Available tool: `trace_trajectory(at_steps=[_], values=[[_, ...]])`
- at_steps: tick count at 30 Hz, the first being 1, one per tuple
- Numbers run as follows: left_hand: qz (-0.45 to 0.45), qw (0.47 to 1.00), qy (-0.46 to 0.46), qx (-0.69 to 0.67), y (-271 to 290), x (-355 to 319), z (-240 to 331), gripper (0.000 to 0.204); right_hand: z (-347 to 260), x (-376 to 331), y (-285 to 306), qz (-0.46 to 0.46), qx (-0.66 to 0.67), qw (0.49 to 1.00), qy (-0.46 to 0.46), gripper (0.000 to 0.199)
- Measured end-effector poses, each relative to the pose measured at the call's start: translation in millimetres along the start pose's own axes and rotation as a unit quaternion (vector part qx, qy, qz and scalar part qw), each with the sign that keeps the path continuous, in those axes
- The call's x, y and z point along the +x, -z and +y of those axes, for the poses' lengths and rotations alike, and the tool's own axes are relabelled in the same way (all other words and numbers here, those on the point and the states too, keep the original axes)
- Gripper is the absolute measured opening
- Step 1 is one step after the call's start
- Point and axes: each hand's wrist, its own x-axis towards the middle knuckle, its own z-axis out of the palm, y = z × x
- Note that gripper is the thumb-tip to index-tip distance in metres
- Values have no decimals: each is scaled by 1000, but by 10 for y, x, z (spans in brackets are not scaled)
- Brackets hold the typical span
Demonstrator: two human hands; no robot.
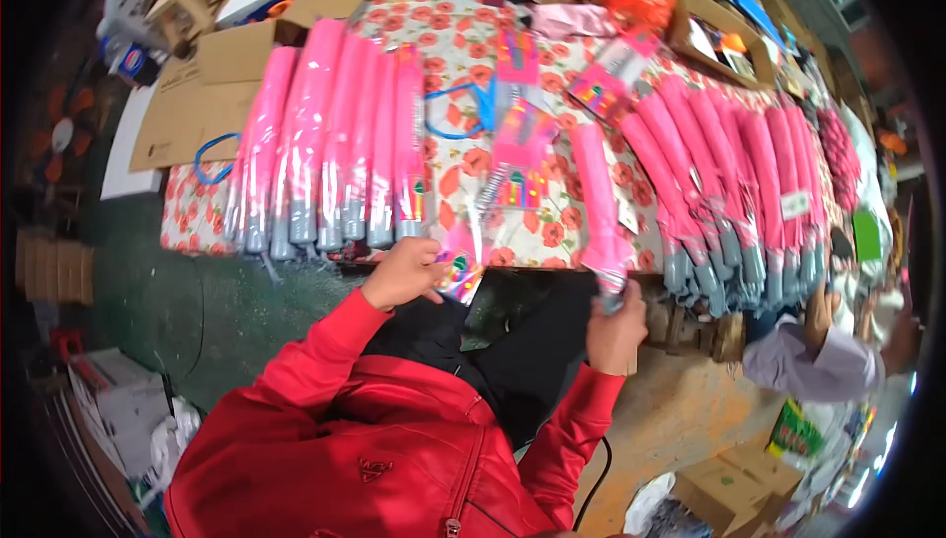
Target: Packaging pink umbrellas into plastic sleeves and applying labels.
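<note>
Right grip: right hand (616, 326) is closed around the grey handle end of a pink folded umbrella (597, 198), which rises from the table (463, 50) edge.
Left grip: left hand (404, 272) pinches a small colourful packet (459, 272) at the same edge.
Handling: umbrella looks light and stiff, but its plastic sleeve is probably slippery; the handle seems the surest place to hold.
Surroundings: rows of pink umbrellas (335, 134) on both sides.

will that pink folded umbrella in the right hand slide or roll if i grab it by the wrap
The pink folded umbrella in glossy clear wrap, held by the right hand, probably feels slippery. Its round, tapered shape may roll. It looks stiff, holding straight from one end.
</note>
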Motion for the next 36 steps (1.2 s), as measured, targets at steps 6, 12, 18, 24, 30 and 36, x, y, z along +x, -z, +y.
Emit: trace_trajectory(at_steps=[6, 12, 18, 24, 30, 36], values=[[48, 998, -33, -34, 119, -138, -91, 29, -459, -491, -314, -128, 289, 947, -62, 31], [52, 995, 7, -79, -124, 23, -120, 24, -627, -782, -295, -195, 502, 816, -213, 29], [26, 984, -66, -164, -242, -71, 26, 22, -665, -917, -222, -74, 540, 820, -177, 27], [-55, 960, -210, -175, -230, -354, 534, 23, -833, -936, 241, -86, 628, 754, -174, 27], [-65, 941, -276, -184, -161, -302, 820, 24, -843, -979, 484, 22, 528, 844, -89, 29], [42, 907, -397, -131, 178, -289, 1242, 28, -751, -1148, 540, 120, 422, 899, 10, 31]])
